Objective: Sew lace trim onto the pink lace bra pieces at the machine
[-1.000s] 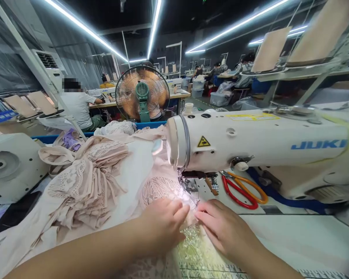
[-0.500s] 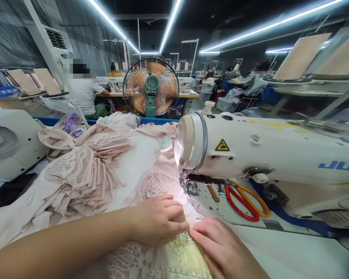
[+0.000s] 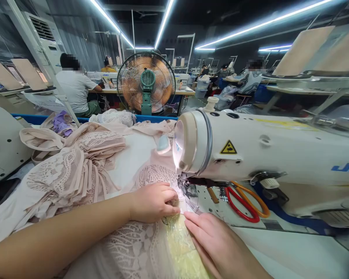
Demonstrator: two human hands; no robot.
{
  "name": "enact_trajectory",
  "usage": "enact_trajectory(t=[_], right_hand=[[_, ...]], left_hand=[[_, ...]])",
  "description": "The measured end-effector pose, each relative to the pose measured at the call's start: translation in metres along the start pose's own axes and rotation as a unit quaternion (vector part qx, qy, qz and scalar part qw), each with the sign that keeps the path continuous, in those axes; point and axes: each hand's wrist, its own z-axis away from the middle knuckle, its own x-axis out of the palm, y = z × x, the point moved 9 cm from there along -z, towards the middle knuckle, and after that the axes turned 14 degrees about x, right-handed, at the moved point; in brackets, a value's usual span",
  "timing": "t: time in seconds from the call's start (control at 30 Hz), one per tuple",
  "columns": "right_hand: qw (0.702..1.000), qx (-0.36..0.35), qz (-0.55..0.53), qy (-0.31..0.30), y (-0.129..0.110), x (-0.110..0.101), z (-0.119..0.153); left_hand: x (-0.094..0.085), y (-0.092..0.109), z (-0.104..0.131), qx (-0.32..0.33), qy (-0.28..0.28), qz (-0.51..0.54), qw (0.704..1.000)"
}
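Note:
Pale pink lace fabric [image 3: 133,242] lies under the sewing machine [image 3: 250,139] head and runs toward me. My left hand [image 3: 154,203] rests on it just in front of the needle area, with curled fingers closed on its edge. On the other side, my right hand [image 3: 211,236] has its fingers pressed together, the tips closed at the same fabric edge near the left fingertips. Beneath and between both hands is a shiny yellow strip [image 3: 182,248] on the machine bed. The presser foot is partly hidden by the fabric and the machine head.
Red-and-orange-handled scissors [image 3: 247,205] lie under the machine arm. A pile of lace pieces [image 3: 72,162] spreads on the left beside another machine [image 3: 2,143]. Ahead stand a large fan [image 3: 147,83] and a seated person [image 3: 75,87]. Thread cones [image 3: 302,52] stand right.
Both hands have moved slightly forward, toward the needle, along with the fabric. More of the yellow strip shows near me. The view has shifted a little.

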Motion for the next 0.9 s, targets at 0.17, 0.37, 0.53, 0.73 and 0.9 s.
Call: enact_trajectory(t=[0.17, 0.37, 0.53, 0.73, 0.9], right_hand=[[0.999, 0.018, 0.025, -0.022, 0.006, 0.01, -0.002], [0.997, -0.024, 0.052, 0.043, 0.007, 0.003, 0.006], [0.998, -0.017, 0.056, 0.033, 0.009, 0.003, 0.005], [0.998, -0.027, 0.056, 0.028, 0.007, 0.003, 0.003], [0.997, -0.036, 0.064, 0.03, 0.007, 0.004, 0.003]], left_hand=[[0.009, -0.016, 0.003, -0.005, -0.022, 0.009, 1.0], [0.01, -0.027, 0.005, 0.005, -0.024, -0.008, 1.0], [0.008, -0.03, 0.003, 0.018, -0.034, -0.013, 0.999], [0.005, -0.041, 0.004, -0.004, -0.001, 0.013, 1.0], [0.006, -0.057, 0.005, -0.052, 0.001, 0.049, 0.997]])
